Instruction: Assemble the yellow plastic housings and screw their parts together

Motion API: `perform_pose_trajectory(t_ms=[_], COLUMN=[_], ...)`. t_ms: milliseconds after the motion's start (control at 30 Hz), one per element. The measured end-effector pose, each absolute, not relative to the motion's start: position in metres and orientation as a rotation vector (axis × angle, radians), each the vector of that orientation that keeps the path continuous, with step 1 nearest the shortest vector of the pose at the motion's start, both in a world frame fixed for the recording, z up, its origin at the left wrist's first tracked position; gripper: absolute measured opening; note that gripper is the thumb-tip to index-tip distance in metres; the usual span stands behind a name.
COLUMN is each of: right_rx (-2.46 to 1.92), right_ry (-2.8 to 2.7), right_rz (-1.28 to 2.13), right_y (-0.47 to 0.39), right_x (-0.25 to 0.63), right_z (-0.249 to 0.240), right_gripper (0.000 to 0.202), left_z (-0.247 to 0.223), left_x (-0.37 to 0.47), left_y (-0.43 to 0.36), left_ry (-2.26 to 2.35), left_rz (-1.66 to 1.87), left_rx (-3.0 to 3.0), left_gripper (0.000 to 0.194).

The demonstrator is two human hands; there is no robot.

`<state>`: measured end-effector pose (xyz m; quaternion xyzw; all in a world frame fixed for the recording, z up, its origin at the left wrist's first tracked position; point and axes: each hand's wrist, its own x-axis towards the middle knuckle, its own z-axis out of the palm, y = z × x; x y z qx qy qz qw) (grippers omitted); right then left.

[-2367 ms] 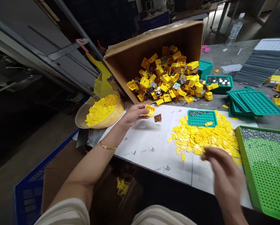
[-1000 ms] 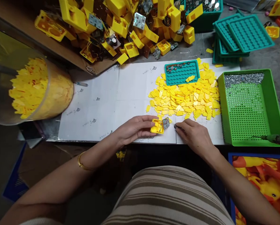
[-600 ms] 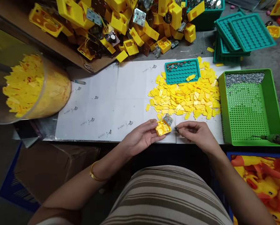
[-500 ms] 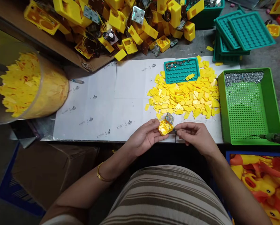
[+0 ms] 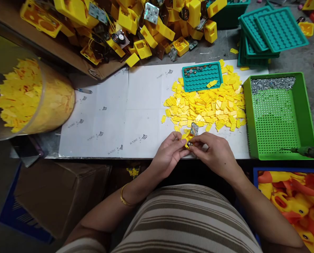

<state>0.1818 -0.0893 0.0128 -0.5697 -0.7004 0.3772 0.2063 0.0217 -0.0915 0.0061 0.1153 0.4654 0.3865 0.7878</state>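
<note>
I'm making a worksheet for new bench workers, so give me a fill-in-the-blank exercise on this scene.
1. The yellow case is between the left hand and the ____ hand.
2. The bracelet is on the ____ arm.
3. The heap of flat pieces beside the teal tray is ____ in colour.
4. The toy ducks lie in a container with a ____ rim.

Missing words: right; left; yellow; blue.
</note>
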Motion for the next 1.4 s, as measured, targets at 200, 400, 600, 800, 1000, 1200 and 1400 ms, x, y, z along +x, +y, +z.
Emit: perform_pose_trajectory(t_ms=[200, 400, 600, 800, 1000, 1200, 1400], right_rx=[-1.627, -1.333, -1.469, -1.402, -1.427, -1.552, -1.524], right_ry=[-1.999, -1.807, -1.009, -1.198, -1.605, -1.852, -1.835], right_rz=[1.025, 1.237, 1.448, 1.504, 1.298, 1.011, 1.060], right_y=[-0.087, -0.099, -0.094, -0.081, -0.081, -0.080, -0.091], right_x=[0.181, 0.193, 0.202, 0.197, 0.206, 0.218, 0.207], right_z=[0.015, 0.014, 0.004, -0.002, 0.019, 0.030, 0.036], right_gripper=[0.003, 0.015, 0.047, 0.031, 0.020, 0.025, 0.018], left_z=[0.006, 0.005, 0.007, 0.007, 0.006, 0.005, 0.003], left_x=[0.025, 0.024, 0.028, 0.028, 0.022, 0.023, 0.028], left_y=[-0.097, -0.095, -0.096, -0.099, -0.093, -0.088, -0.090], left_ry=[1.008, 1.009, 1.021, 1.067, 1.086, 1.148, 1.208], left_rz=[0.881, 0.840, 0.782, 0.736, 0.514, 0.413, 0.512], left_rx=[0.295, 0.268, 0.290, 0.377, 0.538, 0.674, 0.653], left_gripper=[0.031, 0.044, 0.046, 0.058, 0.036, 0.028, 0.041])
